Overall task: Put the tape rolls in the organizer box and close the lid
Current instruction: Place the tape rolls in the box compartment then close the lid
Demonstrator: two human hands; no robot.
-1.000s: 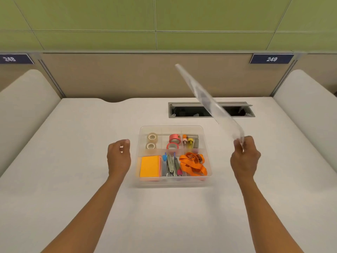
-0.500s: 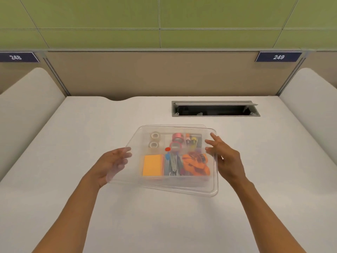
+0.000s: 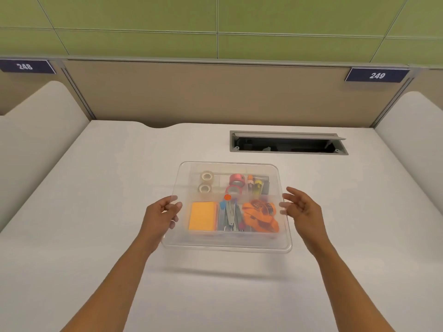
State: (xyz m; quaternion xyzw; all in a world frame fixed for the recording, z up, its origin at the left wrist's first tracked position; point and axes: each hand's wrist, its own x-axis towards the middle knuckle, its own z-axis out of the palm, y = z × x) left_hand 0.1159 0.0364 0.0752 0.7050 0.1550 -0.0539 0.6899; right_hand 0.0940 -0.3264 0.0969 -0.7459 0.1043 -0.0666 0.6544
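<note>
- White worktop (image 3: pixel 96 212) fills most of the view, with a dark open slot (image 3: pixel 287 144) at the far right.
- Clear lid (image 3: pixel 227 245) is held flat over the organizer box (image 3: pixel 230 232), and the box sits in the middle of the worktop.
- Left hand (image 3: pixel 160 216) has its grip on the lid's left edge, fingers curled around it.
- Right hand (image 3: pixel 302 209) is at the lid's right edge with fingers spread; its fingertips touch the lid.
- Orange pad (image 3: pixel 202 215) lies in the near left part of the box.
- Orange strap (image 3: pixel 261 215) lies in the near right part.
- Two pink tape rolls (image 3: pixel 236 179) sit in the far middle part.
- Two clear tape rolls (image 3: pixel 207 176) sit in the far left part.
</note>
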